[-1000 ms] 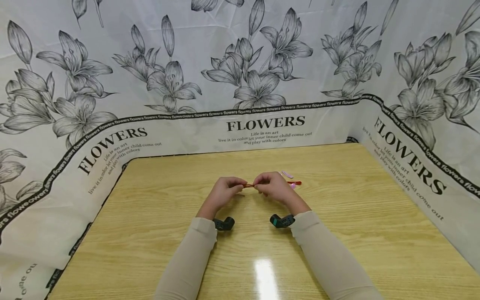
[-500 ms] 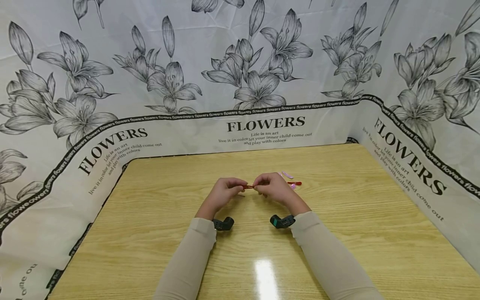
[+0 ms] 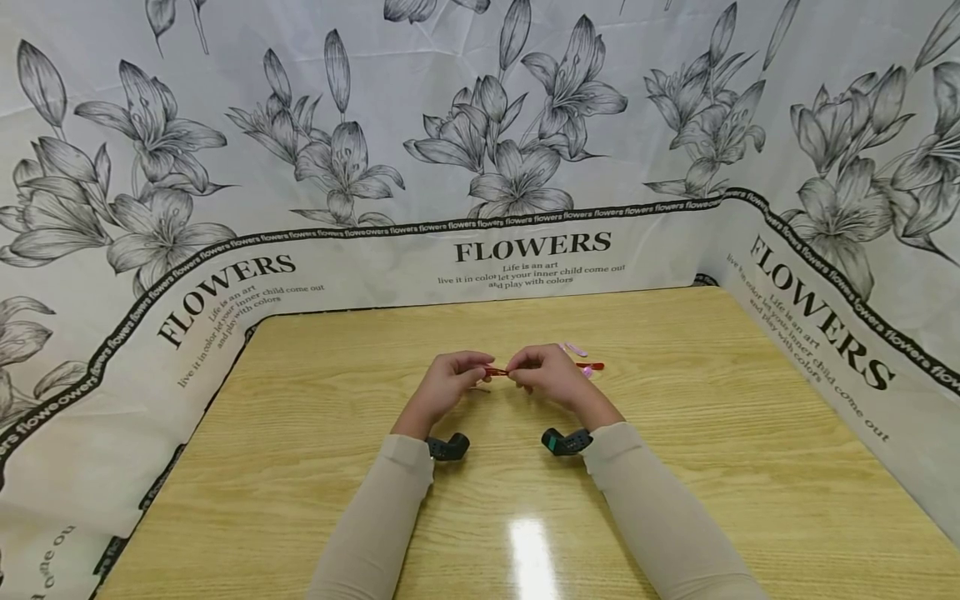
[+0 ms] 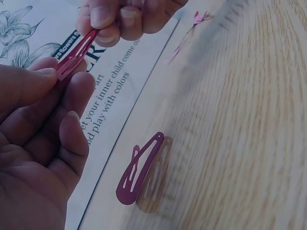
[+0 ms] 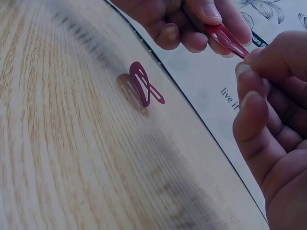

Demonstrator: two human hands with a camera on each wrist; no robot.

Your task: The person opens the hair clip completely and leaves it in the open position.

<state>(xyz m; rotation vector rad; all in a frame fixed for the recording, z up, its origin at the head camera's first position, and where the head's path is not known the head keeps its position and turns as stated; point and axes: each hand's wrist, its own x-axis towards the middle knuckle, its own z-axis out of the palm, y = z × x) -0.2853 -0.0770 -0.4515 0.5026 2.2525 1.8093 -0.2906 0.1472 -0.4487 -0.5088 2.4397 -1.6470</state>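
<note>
A red snap hair clip [image 4: 76, 56] is stretched between the two hands. Its wide end sits in the pinch of my left thumb and fingers, as the right wrist view shows, and its narrow tip is pinched by the right hand. My left hand [image 3: 450, 383] and right hand [image 3: 551, 375] face each other above the middle of the table. On the tabletop near them lies a purple snap hair clip [image 5: 140, 84], its inner tongue sprung away from the frame. The fingertips cover both ends of the red clip.
Beyond the right hand, a red clip-like piece [image 3: 592, 367] and a pink one [image 3: 576, 350] lie on the wooden table [image 3: 300, 467]. White flower-printed cloth [image 3: 420, 192] walls off the back and sides. Each wrist wears a black camera.
Both hands stay in the same place. The red hair clip tilts slightly between the fingers, with small shifts of the fingertips.
</note>
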